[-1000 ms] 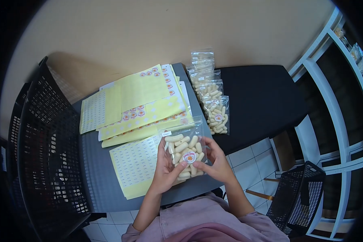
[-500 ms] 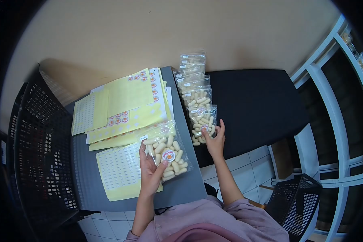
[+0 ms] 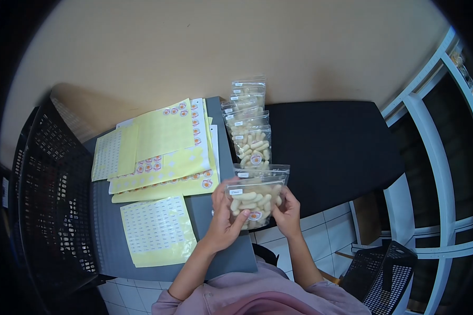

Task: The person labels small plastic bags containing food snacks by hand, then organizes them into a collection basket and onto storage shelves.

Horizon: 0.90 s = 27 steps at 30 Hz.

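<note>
Plastic front bag [image 3: 252, 201] overlaps rear bag [image 3: 270, 171]; left grip [image 3: 221, 227] and right grip [image 3: 289, 217] clasp its sides, presumably for alignment.

There's reaching room over the black tabletop [image 3: 328, 142] right of the zip-bag row [image 3: 255, 143], while a tall perforated crate [image 3: 50, 173] blocks far left.

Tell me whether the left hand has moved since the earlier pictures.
Yes, to the right: judged against the grey table, the left hand is now closer to that table's right edge.
</note>
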Available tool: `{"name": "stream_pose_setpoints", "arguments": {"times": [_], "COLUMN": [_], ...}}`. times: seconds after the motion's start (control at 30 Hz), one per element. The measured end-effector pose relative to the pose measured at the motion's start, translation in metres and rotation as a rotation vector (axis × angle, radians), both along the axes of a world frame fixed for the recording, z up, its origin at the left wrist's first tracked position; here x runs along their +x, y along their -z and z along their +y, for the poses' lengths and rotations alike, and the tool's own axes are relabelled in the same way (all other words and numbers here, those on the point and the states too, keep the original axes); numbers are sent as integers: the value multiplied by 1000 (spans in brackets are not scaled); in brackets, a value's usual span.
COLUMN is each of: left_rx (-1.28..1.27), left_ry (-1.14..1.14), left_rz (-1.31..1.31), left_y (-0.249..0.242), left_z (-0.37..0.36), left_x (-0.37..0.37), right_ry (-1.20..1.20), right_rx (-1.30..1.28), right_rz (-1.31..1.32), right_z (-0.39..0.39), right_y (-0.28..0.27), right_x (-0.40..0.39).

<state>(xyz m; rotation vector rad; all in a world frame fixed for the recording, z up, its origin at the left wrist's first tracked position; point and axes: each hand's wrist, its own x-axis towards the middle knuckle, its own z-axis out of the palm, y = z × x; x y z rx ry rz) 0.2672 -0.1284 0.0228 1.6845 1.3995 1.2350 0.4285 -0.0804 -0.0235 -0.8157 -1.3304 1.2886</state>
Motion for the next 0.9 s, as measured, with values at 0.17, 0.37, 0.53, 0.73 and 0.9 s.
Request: {"name": "stream_pose_setpoints", "arguments": {"times": [0.17,0.37,0.53,0.73,0.9], "left_rx": [-129,-268,-42,6,21], "left_ry": [168,171,182,-73,-454], "left_rz": [-240,-472,-170,-268,-211], "left_y": [16,9,-10,-14,-16], "left_z": [17,35,41,17,-20], "left_x": [3,28,28,-16,-67], "right_ry": [-103,-215,23,146,-3], "right_rx": [-271,-144,-92,72,66], "right_rz": [214,92,88,-20,-117], "right_z": [-2,-3,45,197,279], "right_y": [-20,-15,2,20,51], "right_x": [17,27,45,59,37]}}
